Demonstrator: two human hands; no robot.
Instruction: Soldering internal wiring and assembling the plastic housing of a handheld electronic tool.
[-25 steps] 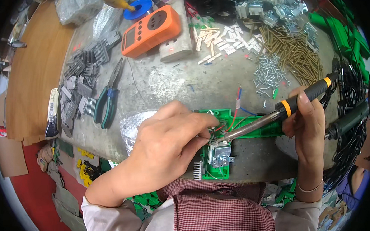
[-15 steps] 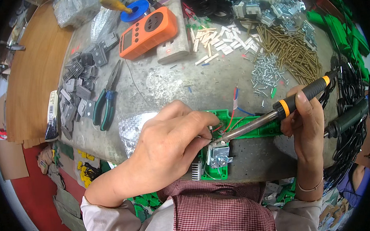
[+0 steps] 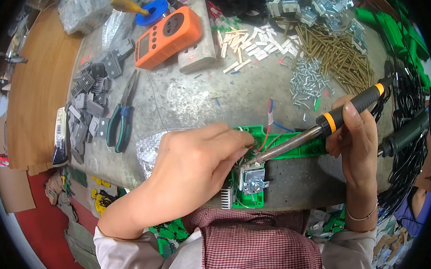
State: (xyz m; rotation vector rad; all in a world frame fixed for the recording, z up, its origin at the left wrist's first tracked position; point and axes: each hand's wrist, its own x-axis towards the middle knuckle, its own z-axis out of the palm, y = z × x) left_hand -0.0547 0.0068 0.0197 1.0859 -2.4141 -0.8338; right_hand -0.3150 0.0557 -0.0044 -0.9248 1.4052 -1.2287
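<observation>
My right hand (image 3: 357,137) grips a soldering iron (image 3: 341,120) with a black handle and orange bands. Its metal shaft slants down to the left, and the tip reaches the inner parts of a green plastic housing (image 3: 294,150). Over the left end of that housing, my left hand (image 3: 197,155) is closed in a pinch; its fingers hide whatever they hold. Just below the iron's tip, a silvery metal bracket part (image 3: 252,178) sits in the housing. Red and blue wires (image 3: 271,117) stick up from the housing, behind the iron.
Pliers (image 3: 122,115) and grey finned blocks (image 3: 94,92) lie at left. An orange meter (image 3: 169,37) rests near a solder spool (image 3: 151,12). White strips (image 3: 264,44), small screws (image 3: 310,81) and long brass-coloured screws (image 3: 340,55) are heaped behind. Black cables (image 3: 407,158) hang at right.
My left hand has turned slightly, its fingertips lifting a little off the metal part. The iron's tip stays at nearly the same spot. The whole view has shifted a little.
</observation>
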